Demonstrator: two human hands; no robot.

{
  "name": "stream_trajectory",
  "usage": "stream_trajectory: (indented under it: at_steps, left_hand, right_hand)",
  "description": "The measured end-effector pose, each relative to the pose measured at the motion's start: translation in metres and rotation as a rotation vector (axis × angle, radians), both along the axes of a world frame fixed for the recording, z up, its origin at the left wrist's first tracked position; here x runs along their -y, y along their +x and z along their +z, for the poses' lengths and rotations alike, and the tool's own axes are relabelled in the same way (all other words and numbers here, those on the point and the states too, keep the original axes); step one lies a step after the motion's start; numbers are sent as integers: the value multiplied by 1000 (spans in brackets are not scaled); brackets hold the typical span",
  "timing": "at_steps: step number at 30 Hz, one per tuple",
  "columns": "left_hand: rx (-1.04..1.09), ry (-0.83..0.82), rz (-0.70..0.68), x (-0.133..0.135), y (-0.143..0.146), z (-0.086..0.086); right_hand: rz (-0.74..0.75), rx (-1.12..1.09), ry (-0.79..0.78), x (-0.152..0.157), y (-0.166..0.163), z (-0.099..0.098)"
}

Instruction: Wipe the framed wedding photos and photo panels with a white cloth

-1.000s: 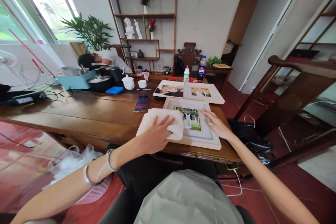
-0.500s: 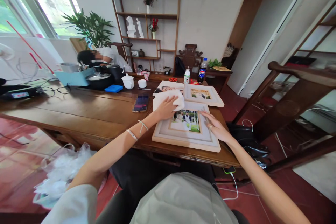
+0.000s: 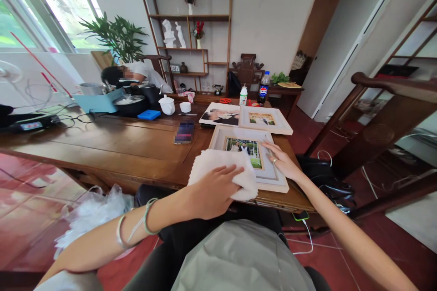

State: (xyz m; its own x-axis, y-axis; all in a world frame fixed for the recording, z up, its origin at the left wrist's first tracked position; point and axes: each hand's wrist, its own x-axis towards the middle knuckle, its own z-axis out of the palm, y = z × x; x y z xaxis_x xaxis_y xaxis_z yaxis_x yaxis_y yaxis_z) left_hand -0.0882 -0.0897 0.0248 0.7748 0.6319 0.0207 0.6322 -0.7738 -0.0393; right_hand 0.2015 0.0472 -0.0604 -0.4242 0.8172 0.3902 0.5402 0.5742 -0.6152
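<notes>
A white cloth (image 3: 206, 163) lies over the near left part of a light wood photo frame (image 3: 273, 187) with a picture of people on grass. My left hand (image 3: 213, 191) is on this cloth, gripping it against the frame's near edge, its fingers pointing right. On the frame's right side rests my right hand (image 3: 285, 163), fingers stretched out and touching the surface. Just behind lie a second framed photo (image 3: 262, 119) and a photo panel (image 3: 221, 114). The frame's near left corner is hidden under the cloth.
Left of the frames a phone (image 3: 183, 132) lies on the wooden table (image 3: 136, 154). Behind stand a white teapot (image 3: 167, 105), a small white bottle (image 3: 243, 96) and a cola bottle (image 3: 263, 87). A person (image 3: 146, 72) leans on the table's far side. A wooden chair (image 3: 372, 132) stands right.
My left hand has moved the white cloth from the frame's far left corner toward me, to its near edge. My right hand stays at the frame's right side.
</notes>
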Motion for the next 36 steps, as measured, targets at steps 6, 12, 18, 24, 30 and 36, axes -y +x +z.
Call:
stream_trajectory:
  at_steps: [6,12,18,24,30,36]
  left_hand:
    - [60,94,121,-64,3,-31]
    - [81,313,335,-138,7,-29]
    - [-68,248,203,-159,15,-27]
    - [-187,61,148,-92,20,-11]
    - [-68,-25,-167,-24,31,4]
    - [-42,36,58,-54,44,-16]
  right_hand:
    - [38,20,22,-2,2,-2]
    - [66,33,34,-3,4,-3]
    - [39,17,25,-2,3,-3]
    - [9,-8,19,-2,0,-3]
    - [1,17,-7,2,-1,3]
    - [26,1,21,0,1,-1]
